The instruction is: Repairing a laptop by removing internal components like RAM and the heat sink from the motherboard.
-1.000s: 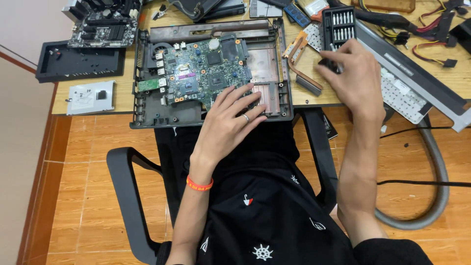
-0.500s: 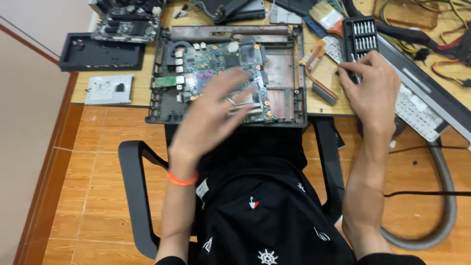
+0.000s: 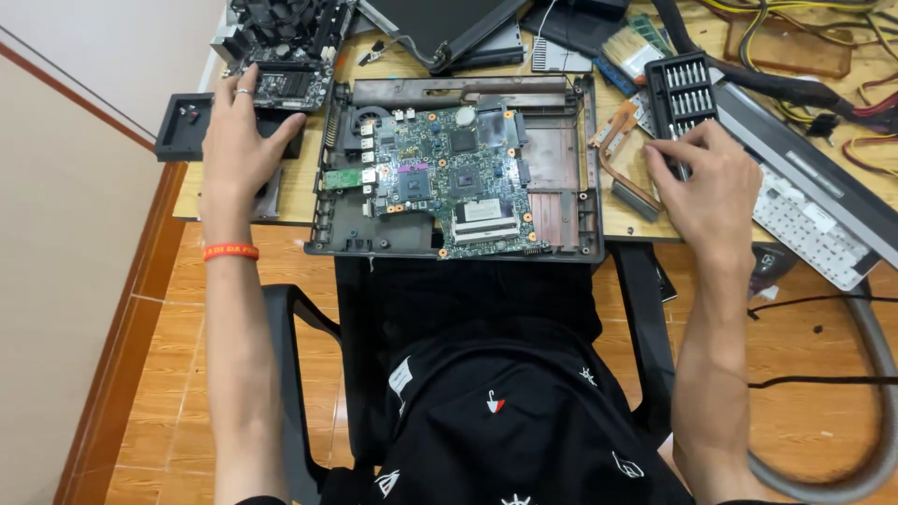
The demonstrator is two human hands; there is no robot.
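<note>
Left hand (image 3: 245, 131) has swung off the motherboard (image 3: 449, 182) to the black tray (image 3: 182, 136), fingers spread flat, while right hand (image 3: 706, 182) pinches a light, slippery bit from the screwdriver kit (image 3: 683, 89).

A wooden table (image 3: 617, 220) carries the clutter. At its middle near edge lies an opened laptop base (image 3: 458, 168) with its green motherboard bare. Left of it sits a shallow black tray (image 3: 192, 126), and beyond that, at the far left, another circuit board (image 3: 290, 89). Right of the base lie a copper heat pipe (image 3: 622, 150), a black screwdriver-bit case (image 3: 687, 93) and a white laptop keyboard (image 3: 809, 229). At the far edge lie a dark laptop lid (image 3: 449, 28) and loose coloured cables (image 3: 804, 19).
</note>
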